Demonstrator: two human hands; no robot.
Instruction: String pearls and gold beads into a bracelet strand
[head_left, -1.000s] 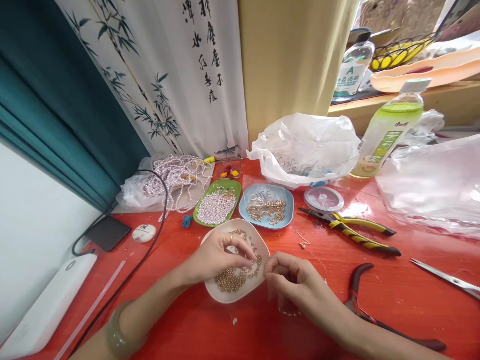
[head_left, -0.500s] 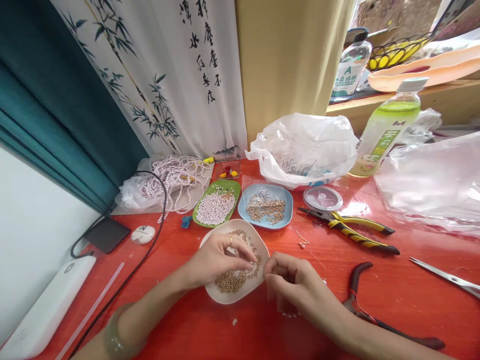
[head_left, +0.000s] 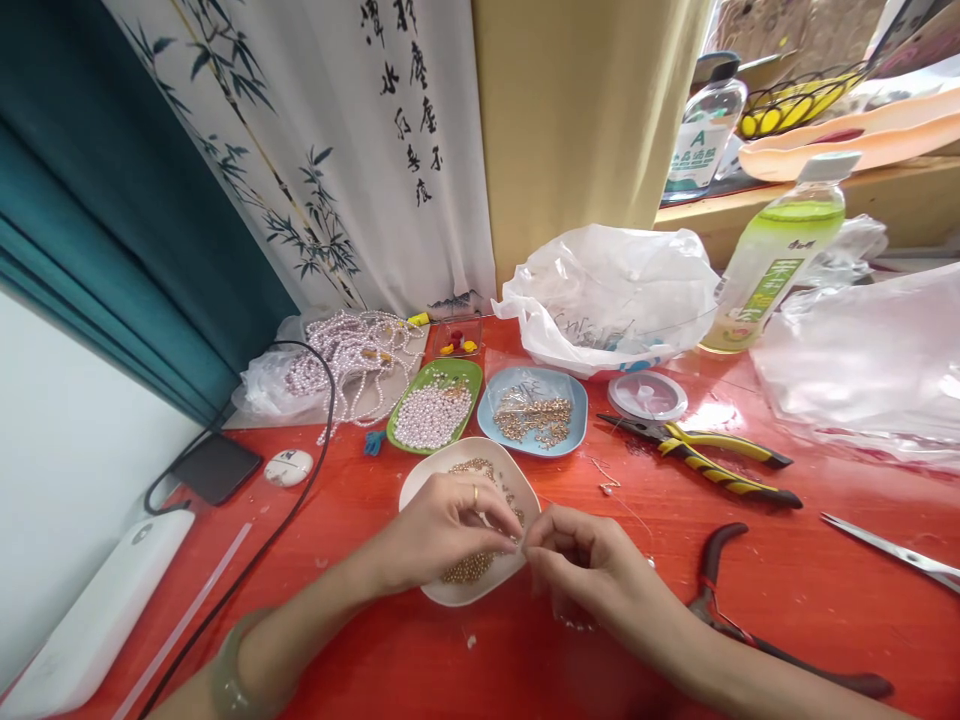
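Note:
My left hand (head_left: 457,525) is over the cream dish (head_left: 416,485), thumb and fingertips pinched together on something too small to make out. The dish holds small gold beads (head_left: 469,568). Just right of its rim, my right hand (head_left: 585,560) is closed in a pinch, its fingertips almost touching those of the left. A short row of pale beads (head_left: 576,623) hangs below the right palm, seemingly on a thread from that hand. Fine thread (head_left: 634,518) with a few tiny beads lies on the table beyond the right hand.
Behind the dish stand a green tray (head_left: 474,385) of pearly beads and a blue tray (head_left: 579,425) of gold pieces. Yellow-black pliers (head_left: 720,465), dark-handled cutters (head_left: 712,600) and scissors (head_left: 892,550) lie to the right. A bottle (head_left: 780,260) stands behind; a black cable (head_left: 262,550) crosses the left.
My left hand has moved slightly right and its fingertips have closed together, now meeting close to the right fingertips. The right hand has stayed nearly in place.

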